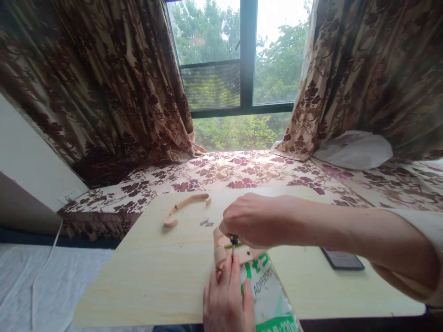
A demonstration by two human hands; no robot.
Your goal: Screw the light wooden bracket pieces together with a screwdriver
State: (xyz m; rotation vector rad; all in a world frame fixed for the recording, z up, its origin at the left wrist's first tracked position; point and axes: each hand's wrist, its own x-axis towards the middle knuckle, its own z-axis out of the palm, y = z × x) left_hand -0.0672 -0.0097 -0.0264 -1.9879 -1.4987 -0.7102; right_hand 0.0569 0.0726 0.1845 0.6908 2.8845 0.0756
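Observation:
My right hand (254, 221) is closed round the dark handle of a screwdriver (234, 240), whose shaft points down at a pale wooden piece (245, 255). Below it, my left hand (226, 295) presses its fingertips on the wooden piece near the screwdriver's tip. The wooden piece has curved ends at its left side and a dark hole, and it lies on a white and green printed package (272, 295). My right hand hides part of the piece.
On the pale table (145, 276), a curved wooden part (187, 201) lies at the back left, beside several small metal screws (206, 223). A dark phone (342, 259) rests under my right forearm. Behind are a floral-covered ledge (235, 170) and a white bag (355, 150).

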